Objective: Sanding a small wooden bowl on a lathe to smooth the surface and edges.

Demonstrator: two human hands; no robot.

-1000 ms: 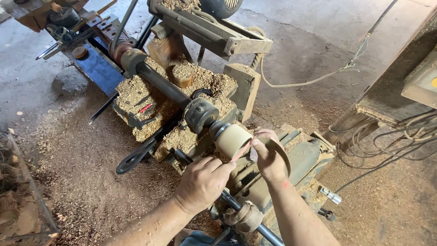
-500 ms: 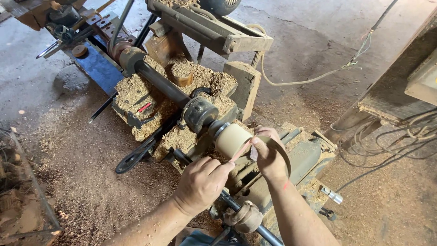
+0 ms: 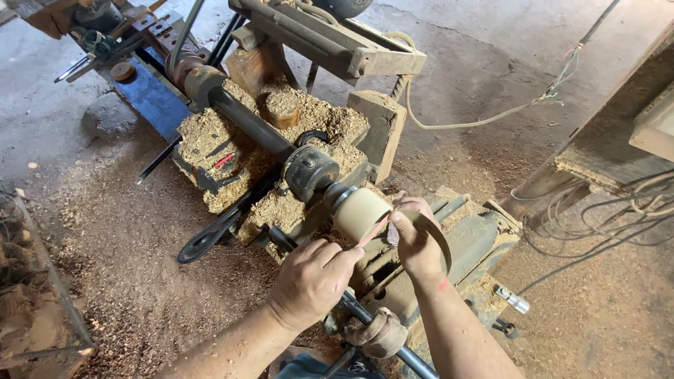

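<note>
Little has changed over the last second — the view has only drifted slightly, and both hands hold the same places at the pale, round wooden workpiece (image 3: pixel 359 213) mounted on the end of the dark steel lathe spindle (image 3: pixel 253 126). The sanding contact is being kept steady rather than shifted along the wood.

The left hand (image 3: pixel 311 281) is curled into a loose fist just below and in front of the workpiece, its grip pinched shut on the near end of a thin reddish-brown abrasive strip (image 3: pixel 372 234) that runs up to touch the wood. The right hand (image 3: pixel 414 242) sits just to the right of the workpiece, wrist bent inward, thumb and fingers closed on the strip's other end, which loops back over the hand as a curved tan band (image 3: pixel 437 235).

Heaps of tan sawdust (image 3: pixel 210 140) cover the machine bed and the concrete floor (image 3: pixel 119 253). A rounded wooden knob on a steel bar (image 3: pixel 379 333) lies near the forearms — and loose grey cables (image 3: pixel 604 224) trail at the right.
</note>
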